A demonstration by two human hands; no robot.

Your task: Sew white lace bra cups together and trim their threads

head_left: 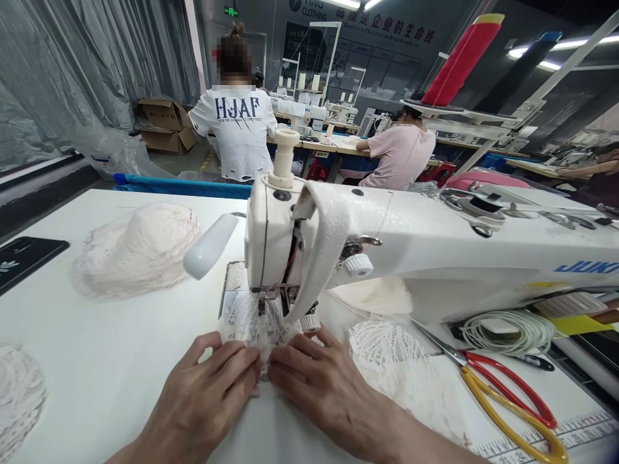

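Observation:
A piece of white lace fabric (264,325) lies under the presser foot (262,304) of a white sewing machine (416,232). My left hand (213,380) is closed on the lace's near left side, its fingertips pressed together at the edge. Opposite it, my right hand (319,380) grips the right side, fingers bent and partly hidden from view. The two hands almost meet just in front of the needle. Beside my right hand lies more white lace (396,361).
Scissors (498,393) with red and yellow handles lie right, near coiled cord (507,332) and a printed ruler strip (585,432). Piled pale fabric (145,245) and a black phone-like object (29,254) are left. Two people (236,129) sit beyond the machine.

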